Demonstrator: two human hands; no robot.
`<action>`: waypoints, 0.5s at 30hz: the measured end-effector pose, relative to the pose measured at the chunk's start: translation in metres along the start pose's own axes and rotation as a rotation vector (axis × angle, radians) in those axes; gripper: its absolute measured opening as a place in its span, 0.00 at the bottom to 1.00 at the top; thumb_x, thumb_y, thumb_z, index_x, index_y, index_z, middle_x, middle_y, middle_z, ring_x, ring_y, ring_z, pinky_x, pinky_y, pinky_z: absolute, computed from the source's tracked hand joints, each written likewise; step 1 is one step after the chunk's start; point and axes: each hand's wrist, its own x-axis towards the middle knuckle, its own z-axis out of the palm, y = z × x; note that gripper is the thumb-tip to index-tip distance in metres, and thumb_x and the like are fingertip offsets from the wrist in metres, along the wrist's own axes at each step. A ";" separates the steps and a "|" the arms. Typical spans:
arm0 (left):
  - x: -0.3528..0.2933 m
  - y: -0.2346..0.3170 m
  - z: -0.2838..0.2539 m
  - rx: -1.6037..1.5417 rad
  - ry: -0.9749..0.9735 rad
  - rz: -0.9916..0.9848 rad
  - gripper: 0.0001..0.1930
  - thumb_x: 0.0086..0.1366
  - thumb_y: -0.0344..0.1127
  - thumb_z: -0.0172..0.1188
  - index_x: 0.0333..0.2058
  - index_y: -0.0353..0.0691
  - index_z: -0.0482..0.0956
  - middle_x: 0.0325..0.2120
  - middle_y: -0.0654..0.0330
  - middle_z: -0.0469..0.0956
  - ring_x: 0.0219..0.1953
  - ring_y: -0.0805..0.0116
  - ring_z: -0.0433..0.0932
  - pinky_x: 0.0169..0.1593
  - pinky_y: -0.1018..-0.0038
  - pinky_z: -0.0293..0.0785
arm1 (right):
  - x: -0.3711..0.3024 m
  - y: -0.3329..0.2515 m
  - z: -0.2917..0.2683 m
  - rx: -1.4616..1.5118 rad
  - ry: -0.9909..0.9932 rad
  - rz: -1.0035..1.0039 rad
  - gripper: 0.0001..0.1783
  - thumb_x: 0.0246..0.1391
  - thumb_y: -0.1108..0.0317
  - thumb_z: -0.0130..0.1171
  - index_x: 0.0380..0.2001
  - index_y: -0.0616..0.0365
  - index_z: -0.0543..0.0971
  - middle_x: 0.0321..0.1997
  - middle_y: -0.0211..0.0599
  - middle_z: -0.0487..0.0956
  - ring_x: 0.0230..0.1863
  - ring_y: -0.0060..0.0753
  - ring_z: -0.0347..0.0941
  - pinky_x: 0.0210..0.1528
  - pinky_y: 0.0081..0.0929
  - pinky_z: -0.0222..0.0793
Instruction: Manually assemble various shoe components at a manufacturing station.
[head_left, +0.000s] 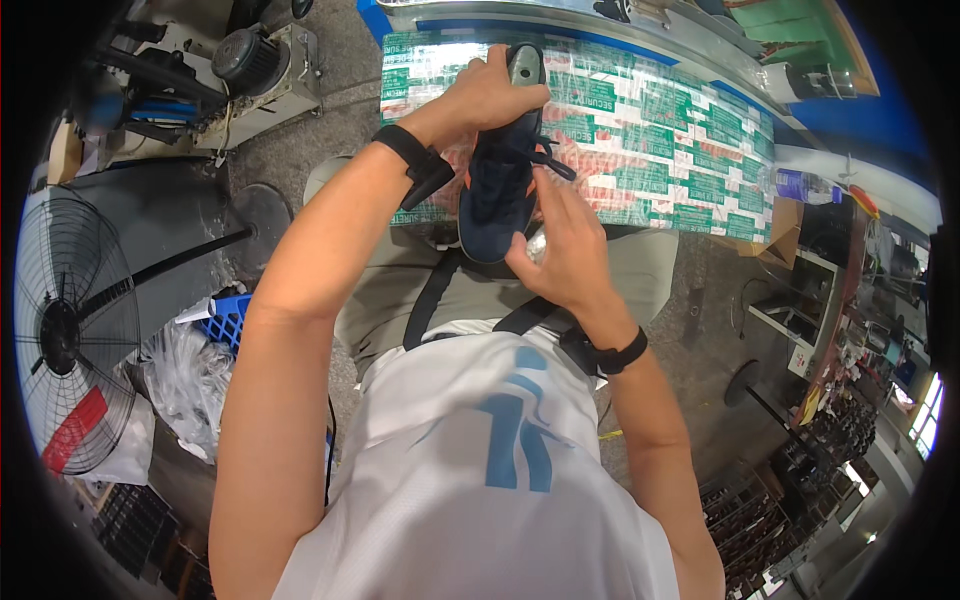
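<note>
A dark navy shoe with orange accents lies lengthwise over the near edge of a tape-covered bench top, its toe toward me. A grey-green shoe last with a round hole shows in its heel opening. My left hand is closed around the heel end, thumb across the opening. My right hand grips the right side of the forefoot, thumb by the toe and fingertips beside the loose dark lace. A shiny whitish patch shows beneath my right hand; its nature is unclear.
A black floor fan stands at the left, near clear plastic bags and a blue crate. An electric motor sits on a machine at the far left. To the right are a purple-labelled bottle and a cardboard box.
</note>
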 end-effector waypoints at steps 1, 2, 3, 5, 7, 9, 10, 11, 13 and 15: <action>-0.001 -0.007 -0.001 -0.003 0.004 0.003 0.55 0.61 0.61 0.71 0.73 0.20 0.64 0.60 0.28 0.80 0.63 0.37 0.83 0.65 0.55 0.79 | -0.003 0.000 -0.003 -0.002 -0.008 -0.001 0.49 0.48 0.66 0.74 0.74 0.72 0.72 0.46 0.53 0.80 0.44 0.58 0.80 0.50 0.49 0.79; -0.005 -0.018 -0.002 -0.010 0.011 -0.002 0.55 0.61 0.60 0.71 0.72 0.20 0.65 0.59 0.28 0.81 0.62 0.38 0.83 0.64 0.55 0.79 | -0.008 -0.007 -0.007 0.038 -0.062 0.001 0.49 0.48 0.66 0.74 0.74 0.72 0.72 0.47 0.53 0.80 0.45 0.58 0.80 0.51 0.49 0.79; -0.003 -0.005 -0.009 0.011 0.010 0.009 0.55 0.61 0.60 0.71 0.72 0.20 0.65 0.59 0.28 0.81 0.62 0.38 0.83 0.64 0.55 0.79 | -0.012 -0.015 -0.022 0.084 -0.077 0.007 0.49 0.48 0.67 0.73 0.75 0.71 0.72 0.47 0.52 0.80 0.46 0.57 0.80 0.53 0.49 0.79; 0.005 0.014 -0.021 0.067 -0.027 -0.005 0.53 0.60 0.60 0.72 0.71 0.20 0.66 0.59 0.29 0.81 0.61 0.38 0.84 0.63 0.55 0.79 | -0.027 -0.034 -0.042 0.127 -0.107 0.102 0.50 0.48 0.67 0.73 0.75 0.71 0.71 0.47 0.52 0.80 0.47 0.57 0.80 0.53 0.48 0.79; 0.008 0.002 -0.019 0.054 -0.012 0.009 0.53 0.60 0.60 0.72 0.70 0.20 0.66 0.59 0.29 0.81 0.60 0.38 0.84 0.63 0.55 0.79 | -0.035 -0.036 -0.035 0.253 -0.153 0.218 0.51 0.48 0.68 0.72 0.77 0.70 0.70 0.47 0.52 0.79 0.49 0.57 0.79 0.55 0.47 0.78; 0.005 -0.003 -0.021 0.013 -0.009 0.033 0.48 0.63 0.56 0.72 0.70 0.23 0.68 0.57 0.37 0.83 0.57 0.48 0.84 0.61 0.60 0.80 | -0.031 -0.029 -0.022 0.307 -0.053 0.246 0.50 0.50 0.68 0.72 0.77 0.70 0.69 0.47 0.52 0.80 0.50 0.56 0.80 0.56 0.47 0.78; 0.005 -0.008 -0.025 0.028 -0.006 0.047 0.48 0.63 0.56 0.72 0.70 0.23 0.68 0.57 0.37 0.83 0.57 0.48 0.84 0.61 0.60 0.80 | -0.027 -0.023 -0.013 0.366 0.039 0.273 0.50 0.51 0.68 0.72 0.78 0.69 0.69 0.48 0.53 0.80 0.51 0.56 0.80 0.56 0.48 0.78; 0.006 -0.016 -0.026 -0.143 -0.033 0.089 0.44 0.64 0.52 0.71 0.70 0.25 0.69 0.56 0.43 0.83 0.56 0.54 0.83 0.60 0.63 0.80 | -0.022 -0.002 0.007 0.174 0.196 0.171 0.47 0.56 0.67 0.70 0.78 0.69 0.68 0.53 0.58 0.82 0.56 0.58 0.81 0.59 0.48 0.78; -0.008 -0.005 -0.046 -0.493 -0.172 0.011 0.34 0.69 0.42 0.70 0.69 0.32 0.72 0.53 0.58 0.81 0.53 0.70 0.80 0.57 0.71 0.79 | -0.011 0.017 0.025 0.218 0.153 0.331 0.46 0.58 0.66 0.70 0.78 0.70 0.68 0.57 0.61 0.82 0.59 0.60 0.81 0.62 0.48 0.77; -0.033 -0.019 -0.058 -0.845 -0.181 -0.154 0.29 0.76 0.46 0.69 0.67 0.35 0.75 0.57 0.60 0.83 0.56 0.73 0.82 0.60 0.73 0.80 | 0.012 0.023 0.026 0.477 -0.146 0.565 0.45 0.60 0.62 0.69 0.76 0.71 0.68 0.62 0.69 0.81 0.63 0.66 0.79 0.68 0.50 0.75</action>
